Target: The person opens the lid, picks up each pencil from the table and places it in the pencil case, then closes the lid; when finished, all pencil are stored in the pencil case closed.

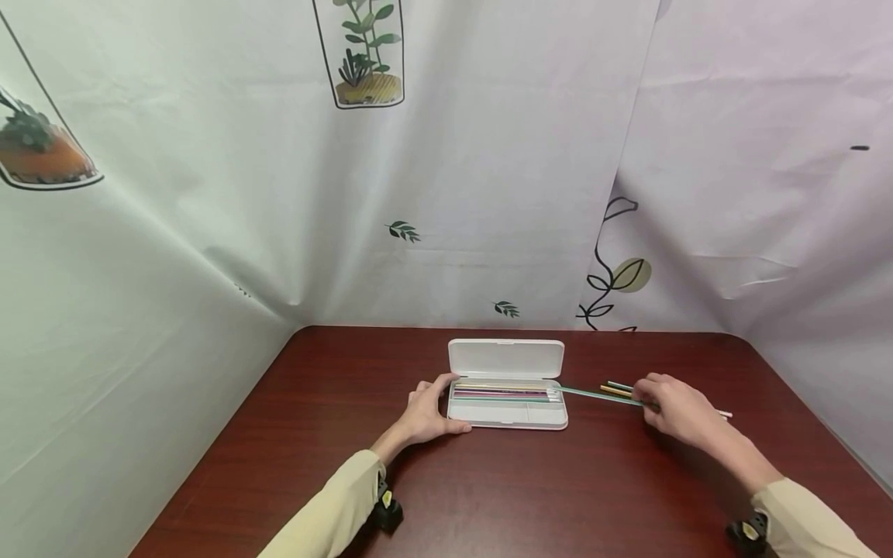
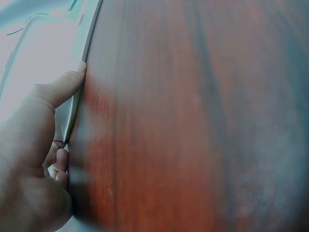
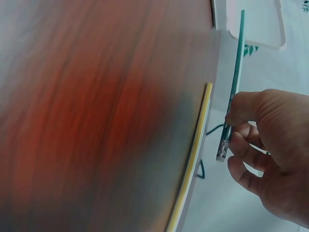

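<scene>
A white pencil case (image 1: 508, 425) lies on the table with its lid (image 1: 505, 359) raised at the back. Several colored pencils (image 1: 498, 393) lie side by side in its tray. At the case's left end, my left hand (image 1: 424, 415) grips it, thumb at the front edge and fingers toward the back corner. My right hand (image 1: 678, 409) pinches a green pencil (image 3: 236, 72) near its eraser end, between thumb and fingers. The pencil's far end overlaps the tray's right side in the head view. Beneath the right hand lies a yellow pencil (image 3: 195, 145).
Beside the yellow one, another green pencil (image 1: 617, 384) lies on the table, partly hidden by the right hand. The dark red wooden table (image 1: 516, 496) ends at a white printed curtain (image 1: 481, 194) behind and at the sides.
</scene>
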`<state>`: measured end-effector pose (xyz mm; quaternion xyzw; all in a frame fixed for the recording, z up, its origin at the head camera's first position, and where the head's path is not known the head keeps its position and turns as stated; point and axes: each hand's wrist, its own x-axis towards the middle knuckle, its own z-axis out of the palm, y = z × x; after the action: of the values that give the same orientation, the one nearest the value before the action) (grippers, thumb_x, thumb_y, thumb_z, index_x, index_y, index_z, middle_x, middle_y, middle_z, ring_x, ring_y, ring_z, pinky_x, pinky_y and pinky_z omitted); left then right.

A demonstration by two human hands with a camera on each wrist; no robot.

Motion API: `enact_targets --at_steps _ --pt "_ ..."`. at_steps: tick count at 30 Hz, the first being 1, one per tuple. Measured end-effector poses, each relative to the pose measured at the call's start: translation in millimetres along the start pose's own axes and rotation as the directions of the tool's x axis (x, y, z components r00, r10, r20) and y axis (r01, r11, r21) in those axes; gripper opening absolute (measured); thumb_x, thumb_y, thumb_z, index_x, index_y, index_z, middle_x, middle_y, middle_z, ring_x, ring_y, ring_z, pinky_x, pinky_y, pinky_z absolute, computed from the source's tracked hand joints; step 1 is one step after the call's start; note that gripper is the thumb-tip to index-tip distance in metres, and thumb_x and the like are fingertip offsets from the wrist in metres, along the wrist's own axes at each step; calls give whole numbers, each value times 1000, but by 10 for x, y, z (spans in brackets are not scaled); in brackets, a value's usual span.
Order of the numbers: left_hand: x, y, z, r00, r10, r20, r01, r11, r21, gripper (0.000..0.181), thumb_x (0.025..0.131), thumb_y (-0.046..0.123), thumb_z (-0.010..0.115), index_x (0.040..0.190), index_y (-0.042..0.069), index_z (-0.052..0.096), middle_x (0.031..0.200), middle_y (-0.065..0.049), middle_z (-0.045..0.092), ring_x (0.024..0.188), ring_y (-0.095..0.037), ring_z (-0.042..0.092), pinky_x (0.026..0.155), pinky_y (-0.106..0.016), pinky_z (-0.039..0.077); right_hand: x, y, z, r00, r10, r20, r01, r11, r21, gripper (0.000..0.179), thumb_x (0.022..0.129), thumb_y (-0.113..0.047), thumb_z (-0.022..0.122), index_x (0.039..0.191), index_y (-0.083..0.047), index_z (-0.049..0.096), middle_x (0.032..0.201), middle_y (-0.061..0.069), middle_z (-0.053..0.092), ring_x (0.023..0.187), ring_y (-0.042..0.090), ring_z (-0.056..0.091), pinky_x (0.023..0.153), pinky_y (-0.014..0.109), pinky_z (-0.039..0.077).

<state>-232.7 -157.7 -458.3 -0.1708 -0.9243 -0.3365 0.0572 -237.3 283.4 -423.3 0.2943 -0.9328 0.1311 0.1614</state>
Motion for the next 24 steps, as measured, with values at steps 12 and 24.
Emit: enact_targets --at_steps 12,24 --pt "-2 -5 7 1000 -4 2 4 1000 -5 88 67 36 93 141 13 50 113 -7 61 107 -27 47 92 -48 32 272 -271 123 1000 -17 4 17 999 41 23 73 3 75 85 -15 68 81 -7 55 71 13 50 60 36 45" --pt "-7 -4 1 1000 -1 0 1 1000 -5 88 67 36 93 140 12 51 111 -7 61 107 -27 47 91 -48 32 520 -490 243 998 -64 -2 64 997 42 22 73 4 72 81 -15 66 78 -8 50 71 13 49 61 35 44"
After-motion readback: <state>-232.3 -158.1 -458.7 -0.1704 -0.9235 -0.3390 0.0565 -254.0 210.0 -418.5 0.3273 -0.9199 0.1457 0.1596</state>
